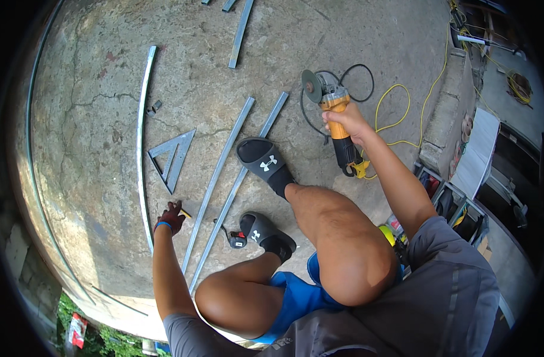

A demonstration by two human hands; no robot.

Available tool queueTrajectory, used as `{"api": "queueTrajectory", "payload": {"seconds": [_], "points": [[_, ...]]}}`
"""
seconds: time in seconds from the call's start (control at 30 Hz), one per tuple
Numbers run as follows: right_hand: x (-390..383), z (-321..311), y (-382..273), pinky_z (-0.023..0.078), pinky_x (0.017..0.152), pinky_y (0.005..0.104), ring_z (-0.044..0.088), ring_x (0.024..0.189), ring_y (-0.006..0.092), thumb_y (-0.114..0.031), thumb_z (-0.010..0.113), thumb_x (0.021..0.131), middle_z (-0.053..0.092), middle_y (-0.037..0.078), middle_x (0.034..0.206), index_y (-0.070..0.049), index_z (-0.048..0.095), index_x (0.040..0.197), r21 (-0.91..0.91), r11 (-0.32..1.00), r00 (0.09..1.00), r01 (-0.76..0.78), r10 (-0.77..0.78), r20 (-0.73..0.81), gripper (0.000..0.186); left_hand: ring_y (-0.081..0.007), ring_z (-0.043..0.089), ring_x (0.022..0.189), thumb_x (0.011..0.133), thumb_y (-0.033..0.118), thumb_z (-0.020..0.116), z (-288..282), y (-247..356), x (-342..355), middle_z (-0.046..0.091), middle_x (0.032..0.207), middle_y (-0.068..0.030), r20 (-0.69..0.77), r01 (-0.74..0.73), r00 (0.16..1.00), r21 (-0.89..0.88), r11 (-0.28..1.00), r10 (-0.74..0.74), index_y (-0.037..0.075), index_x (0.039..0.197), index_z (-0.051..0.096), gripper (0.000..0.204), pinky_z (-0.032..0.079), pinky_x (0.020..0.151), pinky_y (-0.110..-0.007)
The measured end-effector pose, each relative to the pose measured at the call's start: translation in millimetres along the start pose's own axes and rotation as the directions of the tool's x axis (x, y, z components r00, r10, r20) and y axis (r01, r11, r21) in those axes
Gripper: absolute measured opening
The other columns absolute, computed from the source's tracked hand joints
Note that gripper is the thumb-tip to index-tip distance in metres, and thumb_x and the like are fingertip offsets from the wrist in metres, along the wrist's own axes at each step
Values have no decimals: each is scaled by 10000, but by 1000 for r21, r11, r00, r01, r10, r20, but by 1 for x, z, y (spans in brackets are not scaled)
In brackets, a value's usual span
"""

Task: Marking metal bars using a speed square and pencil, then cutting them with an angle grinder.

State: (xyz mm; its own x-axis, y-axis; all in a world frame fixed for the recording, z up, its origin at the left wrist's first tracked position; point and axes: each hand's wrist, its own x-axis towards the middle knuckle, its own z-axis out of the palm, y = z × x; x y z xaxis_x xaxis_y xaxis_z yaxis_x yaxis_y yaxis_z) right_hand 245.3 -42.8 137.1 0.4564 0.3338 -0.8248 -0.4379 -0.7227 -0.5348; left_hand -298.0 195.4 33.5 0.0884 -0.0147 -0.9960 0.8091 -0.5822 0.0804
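Observation:
My right hand (pixel 350 123) is wrapped round the yellow and black body of an angle grinder (pixel 341 146). Its grey disc (pixel 311 86) is at the far end, pointing away from me. My left hand (pixel 169 220), in a dark glove, is beside a long metal bar (pixel 142 131); its fingers are closed on a thin yellow pencil-like stick (pixel 186 213). A triangular metal square (pixel 175 156) lies just beyond that hand. Two long metal tubes (pixel 218 172) lie between my hands, and my farther sandalled foot (pixel 261 159) rests over one of them.
A tape measure (pixel 237 240) lies by my nearer foot. Yellow cord (pixel 394 124) loops right of the grinder towards a concrete ledge (pixel 447 107). More metal tubes (pixel 241 35) lie at the far side. Small dark pieces (pixel 155 107) sit beside the left bar on the cracked concrete.

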Motion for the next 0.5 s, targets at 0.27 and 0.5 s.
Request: {"api": "queueTrajectory", "payload": {"seconds": [0.27,0.5], "points": [[29,8,34,530,586,294,650,644,154,-106,774,781,672,64,776,-8,664,938,69,998,1000,8,-7,-15,215,-342,660,1048,829,385,698,-33,25,0,708,1122,-127,-413,-46,910,-27,999,31,179,1092,753,338,516,942,-433],[33,25,53,515,570,295,648,635,154,-112,776,781,673,71,774,12,665,906,38,999,999,-14,16,-29,207,-339,680,989,854,425,674,-59,2,7,730,1041,-133,-290,-226,930,34,974,226,154,1076,746,358,529,902,-420]]}}
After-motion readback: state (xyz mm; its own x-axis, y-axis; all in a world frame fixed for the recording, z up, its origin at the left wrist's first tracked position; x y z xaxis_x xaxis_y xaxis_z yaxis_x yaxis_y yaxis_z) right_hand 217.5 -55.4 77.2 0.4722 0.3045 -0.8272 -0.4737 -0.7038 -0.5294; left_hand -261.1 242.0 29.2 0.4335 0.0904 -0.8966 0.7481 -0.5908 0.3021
